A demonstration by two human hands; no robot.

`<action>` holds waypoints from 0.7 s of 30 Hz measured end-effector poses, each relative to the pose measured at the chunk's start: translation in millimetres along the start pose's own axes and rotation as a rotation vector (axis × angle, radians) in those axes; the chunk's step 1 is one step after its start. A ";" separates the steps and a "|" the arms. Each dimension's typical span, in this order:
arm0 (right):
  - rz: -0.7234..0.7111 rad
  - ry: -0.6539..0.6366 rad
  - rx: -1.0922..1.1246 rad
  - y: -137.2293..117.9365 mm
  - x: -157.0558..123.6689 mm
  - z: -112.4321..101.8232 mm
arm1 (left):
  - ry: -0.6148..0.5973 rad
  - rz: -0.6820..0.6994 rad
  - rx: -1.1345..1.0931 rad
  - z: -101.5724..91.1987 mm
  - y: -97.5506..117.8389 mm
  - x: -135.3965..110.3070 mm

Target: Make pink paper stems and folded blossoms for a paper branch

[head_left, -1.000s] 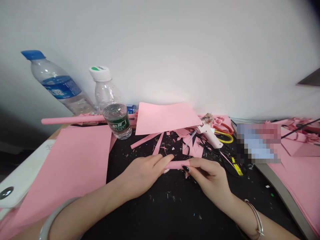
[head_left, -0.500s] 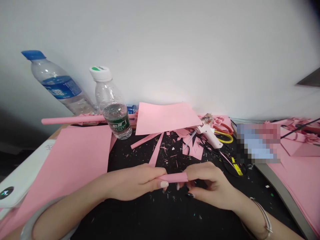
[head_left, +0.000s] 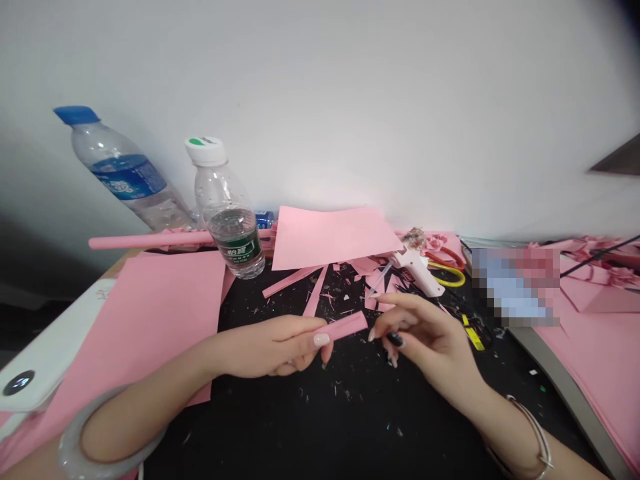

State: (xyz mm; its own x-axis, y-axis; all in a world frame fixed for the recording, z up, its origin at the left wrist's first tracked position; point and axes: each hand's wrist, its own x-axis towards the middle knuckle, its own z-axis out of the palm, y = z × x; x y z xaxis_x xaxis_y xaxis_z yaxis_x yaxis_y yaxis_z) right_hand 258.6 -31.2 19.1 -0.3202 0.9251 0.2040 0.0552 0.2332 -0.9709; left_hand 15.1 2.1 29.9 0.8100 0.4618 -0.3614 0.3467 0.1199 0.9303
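Observation:
My left hand (head_left: 280, 343) pinches one end of a small pink rolled paper tube (head_left: 347, 326), which sticks out to the right just above the black table. My right hand (head_left: 425, 337) hovers beside the tube's free end with its fingers apart and holds nothing. Its fingertips are a short way from the tube without touching it.
A large pink sheet (head_left: 150, 313) lies at the left, another pink sheet (head_left: 330, 235) leans at the back. Two plastic bottles (head_left: 227, 213) (head_left: 125, 177), a long pink rolled stick (head_left: 150, 240), a white glue gun (head_left: 417, 270), scissors (head_left: 447, 263) and paper scraps lie about.
My right hand has let go of the tube and drawn slightly to the right with its fingers spread. My left hand alone keeps the tube, now tilted up at its right end.

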 end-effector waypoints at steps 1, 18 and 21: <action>0.017 -0.059 -0.023 -0.3 -0.7 2.0 | -0.039 -0.019 -0.043 1.8 -0.6 0.8; 0.194 0.156 -0.107 10.6 6.4 7.2 | 0.360 0.084 -0.333 12.1 -18.1 19.4; 0.203 0.128 -0.021 16.4 5.6 9.6 | 0.535 0.171 -0.292 10.8 -22.0 23.4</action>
State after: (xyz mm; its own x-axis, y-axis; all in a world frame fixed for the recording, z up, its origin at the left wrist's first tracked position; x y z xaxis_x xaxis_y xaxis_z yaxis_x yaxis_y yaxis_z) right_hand 248.6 -25.1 3.0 -0.1780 0.9838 0.0203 0.1262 0.0433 -0.9911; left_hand 31.6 0.8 0.3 0.4683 0.8619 -0.1946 0.0282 0.2055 0.9782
